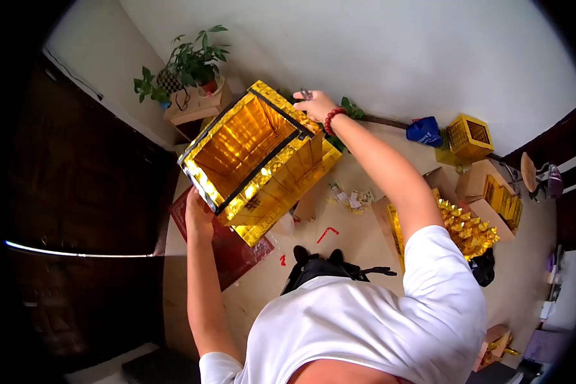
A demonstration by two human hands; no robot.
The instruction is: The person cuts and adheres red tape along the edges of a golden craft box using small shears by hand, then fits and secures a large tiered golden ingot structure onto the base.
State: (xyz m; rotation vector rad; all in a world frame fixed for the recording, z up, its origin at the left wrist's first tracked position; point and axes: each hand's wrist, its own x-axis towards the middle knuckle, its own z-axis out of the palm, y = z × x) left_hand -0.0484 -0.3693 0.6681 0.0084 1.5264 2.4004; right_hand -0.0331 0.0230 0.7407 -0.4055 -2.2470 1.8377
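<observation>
A large gold foil box [281, 185] with black-edged rims is raised and tilted in front of me. Its open top faces up toward me, showing a shiny, ribbed inside. My left hand [199, 214] grips the box at its lower left corner, the fingers partly hidden by the foil. At the upper right corner is my right hand [316, 106], fingers stretched and apart right by the rim; I cannot tell whether they touch it. Red beads [333, 119] circle my right wrist.
A potted plant [201, 64] stands on a small wooden cabinet [201, 105]. At right are cardboard boxes [477, 179], spiky gold foil pieces [464, 227], another gold box [470, 137] and a blue bag [424, 131]. A red mat [227, 256] and paper notes [352, 198] lie on the floor.
</observation>
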